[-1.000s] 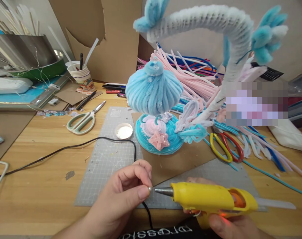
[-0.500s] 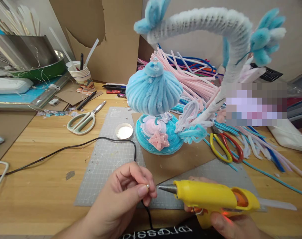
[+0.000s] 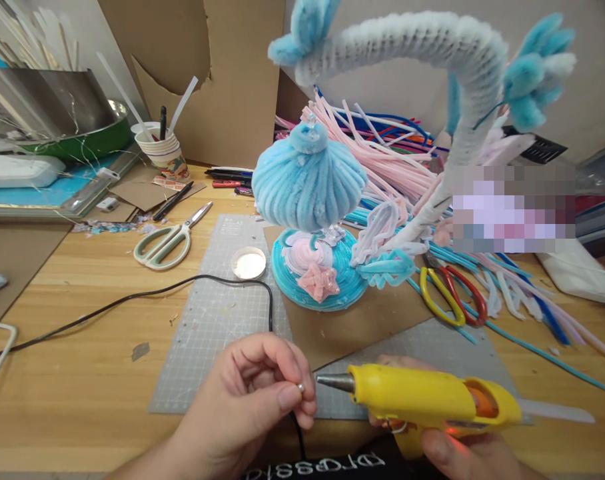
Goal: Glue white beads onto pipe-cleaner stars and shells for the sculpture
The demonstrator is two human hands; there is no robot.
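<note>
Between thumb and fingertips, my left hand [image 3: 255, 393] pinches a small pearl bead [image 3: 300, 387]. My right hand [image 3: 462, 453] is wrapped round the handle of a yellow hot glue gun [image 3: 412, 393], its metal nozzle pointing left, close to the bead. A clear glue stick [image 3: 557, 409] sticks out of the gun's back end. Beyond both hands stands a lamp-shaped pipe-cleaner craft: a blue ribbed shade [image 3: 310, 180] hangs from a white wrapped arch [image 3: 407, 43] over a round blue base [image 3: 287, 283] bearing a pink starfish [image 3: 318, 281].
A small round dish [image 3: 249, 264] sits on the grey cutting mat [image 3: 207, 333], with green-handled scissors [image 3: 165, 247] to its left. A black cord [image 3: 132, 300] crosses the table. Red-and-yellow-handled scissors [image 3: 445, 310] and piled pipe cleaners [image 3: 382, 153] lie right and behind.
My left hand has shifted slightly down and right, and the bead is a little lower and nearer the nozzle. The glue gun stays almost where it was.
</note>
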